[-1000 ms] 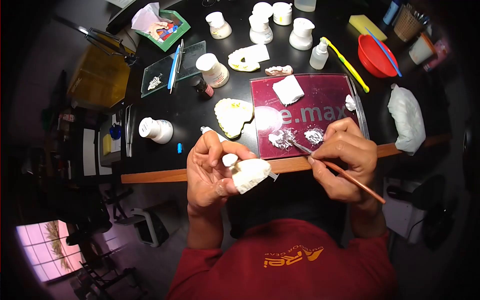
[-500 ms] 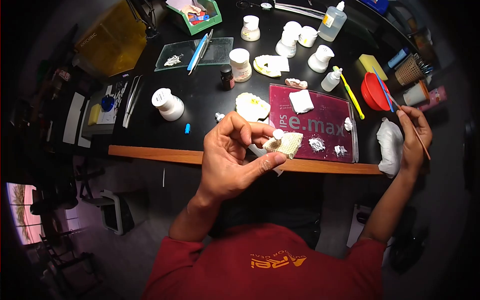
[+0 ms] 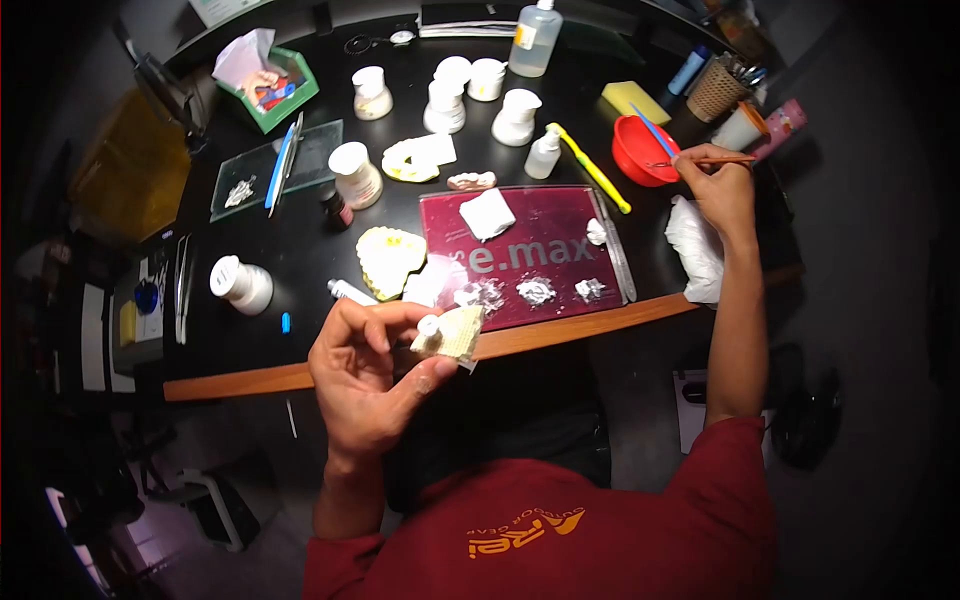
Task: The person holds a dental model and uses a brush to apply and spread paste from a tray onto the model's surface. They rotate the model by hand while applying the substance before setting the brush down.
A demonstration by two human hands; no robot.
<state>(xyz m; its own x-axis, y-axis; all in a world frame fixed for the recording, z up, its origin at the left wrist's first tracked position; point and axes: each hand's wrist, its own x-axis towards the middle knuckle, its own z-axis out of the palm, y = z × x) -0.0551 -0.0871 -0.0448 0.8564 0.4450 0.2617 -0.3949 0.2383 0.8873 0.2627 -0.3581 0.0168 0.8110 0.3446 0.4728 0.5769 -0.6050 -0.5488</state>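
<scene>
Pinched between the thumb and fingers of my left hand (image 3: pixel 362 380) is a pale yellow honeycomb firing tray (image 3: pixel 460 334). A small white tooth crown (image 3: pixel 429 327) sits on its near-left part. My right hand (image 3: pixel 724 200) is closed around a thin brown brush (image 3: pixel 728 159), whose tip reaches over the red bowl (image 3: pixel 626 150). A blue stick (image 3: pixel 652 129) leans in that bowl. Below and left of the bowl, a crumpled white tissue (image 3: pixel 694 250) lies by my right forearm. Several white powder heaps (image 3: pixel 536 290) lie on the maroon e.max slab (image 3: pixel 520 312).
Several white jars (image 3: pixel 354 176) stand behind the slab. A yellow-green toothbrush (image 3: pixel 592 170) and a dropper bottle (image 3: pixel 543 153) lie near the bowl. Farther left are a glass plate (image 3: pixel 318 150) and a green bin (image 3: pixel 268 115). The wooden desk edge (image 3: pixel 240 384) runs along the front.
My view has shifted, so the desk items appear farther left. My right hand has turned the brush from steeply slanted to nearly level, with its tip at the red bowl. My left hand keeps the tray.
</scene>
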